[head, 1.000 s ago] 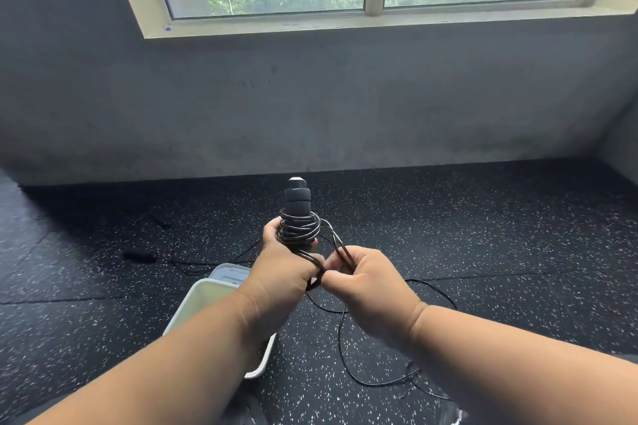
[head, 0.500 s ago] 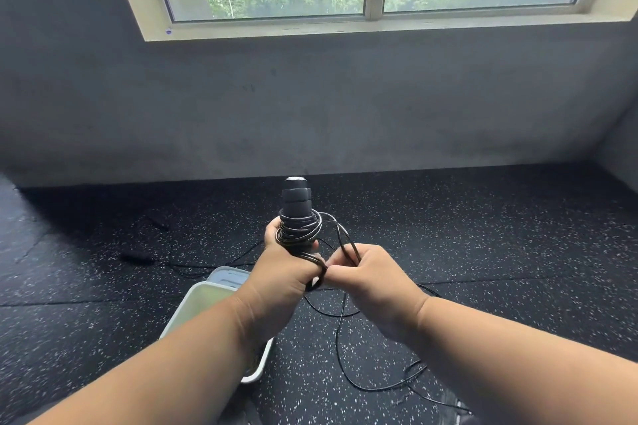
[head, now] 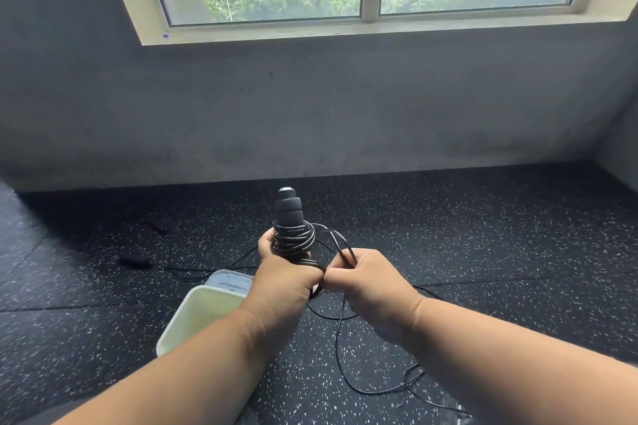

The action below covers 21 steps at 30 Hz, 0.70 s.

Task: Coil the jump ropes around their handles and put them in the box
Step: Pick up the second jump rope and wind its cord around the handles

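My left hand grips the black foam handles of a jump rope, held upright, with several turns of thin black rope wound round them just above my fingers. My right hand pinches the loose rope right beside the left hand's thumb. The free rope hangs down and trails over the floor to the lower right. A white plastic box stands open on the floor under my left forearm, partly hidden by it.
A second black jump rope lies on the floor to the left, with one handle and another farther back. A white lid lies behind the box. A grey wall and a window close the far side.
My right hand has carried the rope slightly up and to the right, close against the left hand. The coil on the handles looks about the same.
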Tool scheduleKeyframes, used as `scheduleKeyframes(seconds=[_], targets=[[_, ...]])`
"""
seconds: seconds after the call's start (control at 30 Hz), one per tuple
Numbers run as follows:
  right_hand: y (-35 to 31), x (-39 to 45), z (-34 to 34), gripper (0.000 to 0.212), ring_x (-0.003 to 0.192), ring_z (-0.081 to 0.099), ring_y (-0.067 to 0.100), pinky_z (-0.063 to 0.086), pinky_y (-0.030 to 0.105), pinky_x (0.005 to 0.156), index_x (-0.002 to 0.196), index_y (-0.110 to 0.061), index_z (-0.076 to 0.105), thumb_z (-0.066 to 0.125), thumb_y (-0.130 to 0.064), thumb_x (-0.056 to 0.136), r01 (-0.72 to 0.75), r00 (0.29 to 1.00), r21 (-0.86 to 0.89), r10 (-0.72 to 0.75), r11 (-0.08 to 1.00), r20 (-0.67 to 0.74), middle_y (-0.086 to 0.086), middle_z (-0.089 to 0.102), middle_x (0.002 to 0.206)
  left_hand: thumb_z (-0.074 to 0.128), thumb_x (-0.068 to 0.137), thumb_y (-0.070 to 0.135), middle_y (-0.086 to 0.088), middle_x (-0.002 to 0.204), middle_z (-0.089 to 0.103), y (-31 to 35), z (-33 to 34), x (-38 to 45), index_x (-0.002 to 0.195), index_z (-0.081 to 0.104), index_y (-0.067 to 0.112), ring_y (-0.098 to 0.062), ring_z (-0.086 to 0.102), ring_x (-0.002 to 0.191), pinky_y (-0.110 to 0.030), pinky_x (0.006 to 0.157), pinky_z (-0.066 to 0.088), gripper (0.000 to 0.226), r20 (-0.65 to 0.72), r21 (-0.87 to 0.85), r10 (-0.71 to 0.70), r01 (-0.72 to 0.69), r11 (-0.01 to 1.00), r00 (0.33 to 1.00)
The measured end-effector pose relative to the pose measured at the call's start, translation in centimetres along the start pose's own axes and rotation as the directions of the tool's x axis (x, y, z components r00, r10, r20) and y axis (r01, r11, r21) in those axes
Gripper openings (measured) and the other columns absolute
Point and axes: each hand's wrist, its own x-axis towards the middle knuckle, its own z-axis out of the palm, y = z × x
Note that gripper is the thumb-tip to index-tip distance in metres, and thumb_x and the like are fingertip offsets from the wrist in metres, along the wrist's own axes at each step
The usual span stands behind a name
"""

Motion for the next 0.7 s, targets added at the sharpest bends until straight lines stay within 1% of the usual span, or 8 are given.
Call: scheduleKeyframes(seconds=[0.1,0.17,0.23,0.33,0.47,0.57,0.63,0.7], targets=[[0.2,0.2,0.1,0.029,0.044,0.024,0.007,0.019,0.021,0.042,0.068,-0.014,0.051,0.071,0.003,0.081,-0.056,0.998,0.044,0.056,0.997,-0.007,-0.009,0.036,0.048,0.063,0.048,0.0,-0.003,0.096,0.062,-0.1,0.1,0.0,0.136,0.037,0.037,-0.02,0.057,0.086,-0.042,0.075,0.052,0.099,-0.031,0.005,0.017,-0.017,1.0,0.999],[0.2,0.2,0.3,0.031,0.043,0.023,0.007,0.019,0.02,0.041,0.067,-0.015,0.049,0.073,0.0,0.08,-0.073,0.997,0.056,0.074,0.996,-0.019,-0.009,0.035,0.047,0.064,0.047,-0.002,-0.003,0.095,0.062,0.0,0.2,-0.1,0.136,0.036,0.038,-0.02,0.056,0.087,-0.049,0.08,0.057,0.101,-0.044,-0.006,-0.001,0.0,1.0,0.999],[0.0,0.3,0.4,0.033,0.042,0.023,0.007,0.018,0.02,0.04,0.066,-0.017,0.048,0.076,-0.001,0.077,-0.085,0.996,0.057,0.087,0.995,-0.018,-0.009,0.035,0.046,0.066,0.05,-0.007,-0.004,0.096,0.062,0.2,0.2,-0.3,0.14,0.035,0.036,-0.019,0.057,0.086,-0.058,0.091,0.058,0.104,-0.037,-0.025,-0.022,0.021,0.999,0.999],[-0.4,0.5,0.3,0.032,0.044,0.022,0.011,0.014,0.022,0.044,0.062,-0.02,0.047,0.077,-0.011,0.067,-0.131,0.991,0.067,0.13,0.989,0.015,-0.002,0.032,0.05,0.064,0.071,-0.026,-0.005,0.095,0.06,0.2,0.0,-0.4,0.142,0.035,0.029,-0.018,0.059,0.085,-0.063,0.095,0.055,0.095,-0.014,-0.045,-0.02,0.02,0.999,1.0],[-1.1,0.6,-0.2,0.033,0.047,0.023,0.013,0.013,0.027,0.047,0.058,-0.023,0.047,0.074,-0.008,0.068,-0.188,0.978,0.027,0.185,0.982,0.096,0.004,0.032,0.057,0.058,0.082,-0.025,-0.006,0.098,0.058,0.3,-0.5,-0.8,0.142,0.037,0.023,-0.019,0.063,0.088,-0.052,0.086,0.06,0.08,0.034,-0.08,-0.065,0.068,0.995,0.997],[-1.7,0.6,-0.6,0.031,0.047,0.024,0.014,0.015,0.027,0.047,0.057,-0.022,0.046,0.073,-0.009,0.064,-0.177,0.975,-0.014,0.177,0.984,0.134,0.003,0.034,0.054,0.059,0.081,-0.025,-0.005,0.098,0.059,0.4,-0.6,-0.9,0.142,0.037,0.021,-0.019,0.064,0.088,-0.049,0.082,0.061,0.079,0.058,-0.102,-0.067,0.073,0.992,0.996],[-1.9,0.6,-0.7,0.029,0.047,0.024,0.014,0.016,0.025,0.046,0.059,-0.02,0.047,0.074,-0.011,0.064,-0.137,0.981,-0.057,0.144,0.989,0.133,0.001,0.034,0.054,0.065,0.075,-0.025,-0.006,0.096,0.059,0.4,-0.3,-0.9,0.142,0.037,0.022,-0.021,0.063,0.088,-0.056,0.089,0.059,0.086,0.043,-0.115,-0.04,0.045,0.992,0.998],[-2.0,0.5,-0.8,0.024,0.045,0.027,0.009,0.019,0.022,0.043,0.067,-0.016,0.055,0.077,-0.009,0.073,-0.056,0.992,-0.168,0.074,0.984,0.102,-0.005,0.037,0.05,0.067,0.06,-0.019,-0.007,0.094,0.059,0.5,-0.1,-1.0,0.141,0.039,0.025,-0.024,0.06,0.09,-0.065,0.097,0.053,0.097,0.02,-0.128,-0.023,0.025,0.991,1.0]])
